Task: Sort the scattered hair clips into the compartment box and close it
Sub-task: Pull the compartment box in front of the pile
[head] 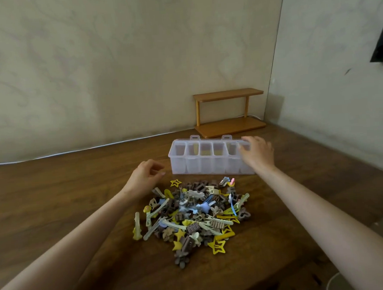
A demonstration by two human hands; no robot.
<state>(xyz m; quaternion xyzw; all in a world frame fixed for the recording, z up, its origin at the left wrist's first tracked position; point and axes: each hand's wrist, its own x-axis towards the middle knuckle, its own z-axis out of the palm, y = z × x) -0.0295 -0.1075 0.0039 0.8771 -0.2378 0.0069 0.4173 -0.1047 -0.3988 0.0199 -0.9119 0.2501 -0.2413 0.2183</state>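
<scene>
A heap of several hair clips [192,216], brown, yellow, cream and blue, lies on the wooden table in front of me. Behind it stands a clear plastic compartment box [200,162] with a row of several upright compartments, its lid closed with two tabs at the back. My right hand [257,153] rests over the box's right end, fingers spread on its top edge. My left hand [146,174] hovers just left of the box, above the heap's far left edge, its fingers loosely curled and holding nothing.
A small two-tier wooden shelf [229,113] stands at the back against the wall, right behind the box. A white cable [74,151] runs along the wall's foot. The brown wooden table [54,198] meets walls at back and right.
</scene>
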